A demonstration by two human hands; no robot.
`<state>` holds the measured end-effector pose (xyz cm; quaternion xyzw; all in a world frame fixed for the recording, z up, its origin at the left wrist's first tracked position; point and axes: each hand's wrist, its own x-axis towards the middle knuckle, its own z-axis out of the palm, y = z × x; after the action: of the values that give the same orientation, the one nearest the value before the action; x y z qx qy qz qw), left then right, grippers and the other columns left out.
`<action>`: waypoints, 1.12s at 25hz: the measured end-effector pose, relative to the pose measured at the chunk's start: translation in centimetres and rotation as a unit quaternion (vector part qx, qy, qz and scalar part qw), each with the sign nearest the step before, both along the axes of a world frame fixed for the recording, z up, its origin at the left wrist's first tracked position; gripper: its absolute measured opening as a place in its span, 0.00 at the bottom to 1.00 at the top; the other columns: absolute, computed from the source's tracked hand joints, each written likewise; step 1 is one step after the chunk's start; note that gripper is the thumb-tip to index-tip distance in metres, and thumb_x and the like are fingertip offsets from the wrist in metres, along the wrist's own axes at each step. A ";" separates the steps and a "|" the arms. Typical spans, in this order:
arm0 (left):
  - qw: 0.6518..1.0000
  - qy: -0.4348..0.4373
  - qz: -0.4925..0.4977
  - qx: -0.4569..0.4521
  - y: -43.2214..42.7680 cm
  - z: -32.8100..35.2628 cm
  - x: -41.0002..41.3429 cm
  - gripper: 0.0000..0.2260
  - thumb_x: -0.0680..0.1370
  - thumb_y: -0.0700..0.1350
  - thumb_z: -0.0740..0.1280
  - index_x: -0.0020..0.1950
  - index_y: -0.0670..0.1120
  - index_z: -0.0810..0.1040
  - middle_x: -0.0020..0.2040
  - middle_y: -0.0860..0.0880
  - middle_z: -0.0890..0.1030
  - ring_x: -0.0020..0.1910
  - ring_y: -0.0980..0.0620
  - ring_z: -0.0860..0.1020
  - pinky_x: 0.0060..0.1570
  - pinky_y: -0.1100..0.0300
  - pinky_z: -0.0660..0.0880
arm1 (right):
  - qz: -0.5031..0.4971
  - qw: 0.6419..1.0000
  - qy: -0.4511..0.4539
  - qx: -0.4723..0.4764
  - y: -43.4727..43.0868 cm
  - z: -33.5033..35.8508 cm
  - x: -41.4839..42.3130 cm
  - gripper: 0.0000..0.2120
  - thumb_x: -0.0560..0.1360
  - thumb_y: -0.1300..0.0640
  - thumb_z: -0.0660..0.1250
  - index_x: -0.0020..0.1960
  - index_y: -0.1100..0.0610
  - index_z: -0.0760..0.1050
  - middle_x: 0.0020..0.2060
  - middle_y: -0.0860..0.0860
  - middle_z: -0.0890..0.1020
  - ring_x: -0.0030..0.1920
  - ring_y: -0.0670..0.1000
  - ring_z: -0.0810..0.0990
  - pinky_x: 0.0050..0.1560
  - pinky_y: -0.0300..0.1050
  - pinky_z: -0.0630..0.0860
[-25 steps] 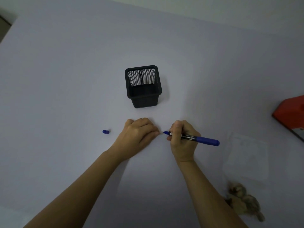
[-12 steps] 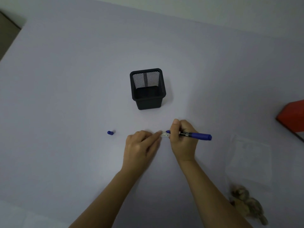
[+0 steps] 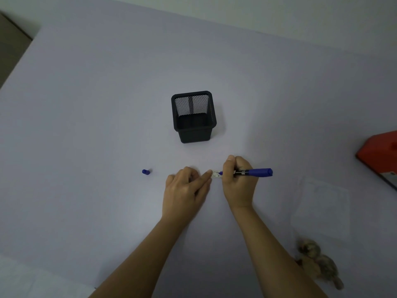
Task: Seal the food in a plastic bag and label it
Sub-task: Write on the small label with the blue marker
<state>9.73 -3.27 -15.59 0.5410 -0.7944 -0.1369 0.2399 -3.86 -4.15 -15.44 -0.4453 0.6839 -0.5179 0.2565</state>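
A small white label (image 3: 215, 174) lies on the pale table between my hands, with dark marks on it. My right hand (image 3: 237, 183) is shut on a blue marker (image 3: 255, 172), whose tip rests on the label's right part. My left hand (image 3: 185, 190) lies flat with its fingertips pressing the label's left end. The marker's blue cap (image 3: 145, 171) lies loose to the left. A clear plastic bag (image 3: 322, 209) lies flat at the right, and brownish food pieces (image 3: 318, 261) sit in its near end at the lower right.
A black mesh pen holder (image 3: 193, 117) stands just beyond my hands, with nothing in it. A red box (image 3: 380, 153) sits at the right edge. The table's left edge runs diagonally at the upper left.
My left hand has drawn back toward me and uncovered the white label, now pinned only by the fingertips. The marker tip has moved onto the label.
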 end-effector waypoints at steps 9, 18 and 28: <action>1.000 -0.001 0.003 0.002 0.1 0.0 -0.1 0.10 0.76 0.50 0.65 0.54 0.50 0.83 0.36 0.49 0.75 0.34 0.52 0.73 0.35 0.55 0.69 | 0.021 1.000 0.009 -0.010 0.2 0.0 0.1 0.15 0.75 0.51 0.56 0.32 0.57 0.65 0.24 0.52 0.69 0.27 0.49 0.70 0.26 0.30 0.68; 1.000 -0.001 0.009 0.006 -0.1 0.0 -0.1 0.10 0.76 0.50 0.66 0.54 0.51 0.83 0.36 0.50 0.74 0.34 0.52 0.72 0.37 0.56 0.68 | 0.030 0.999 0.035 -0.025 0.1 -0.2 0.1 0.15 0.76 0.54 0.56 0.31 0.56 0.63 0.23 0.54 0.69 0.26 0.50 0.68 0.26 0.32 0.66; 1.000 -0.002 0.007 0.009 -0.1 0.1 0.0 0.10 0.76 0.51 0.65 0.53 0.51 0.83 0.36 0.50 0.74 0.34 0.53 0.72 0.36 0.57 0.67 | 0.021 0.996 0.079 -0.047 0.1 -0.3 0.0 0.19 0.77 0.52 0.58 0.30 0.60 0.65 0.25 0.53 0.70 0.25 0.44 0.67 0.29 0.29 0.66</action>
<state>9.71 -3.42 -15.53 0.5489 -0.7900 -0.1411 0.2340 -3.86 -4.03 -15.76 -0.5109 0.6676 -0.5067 0.1914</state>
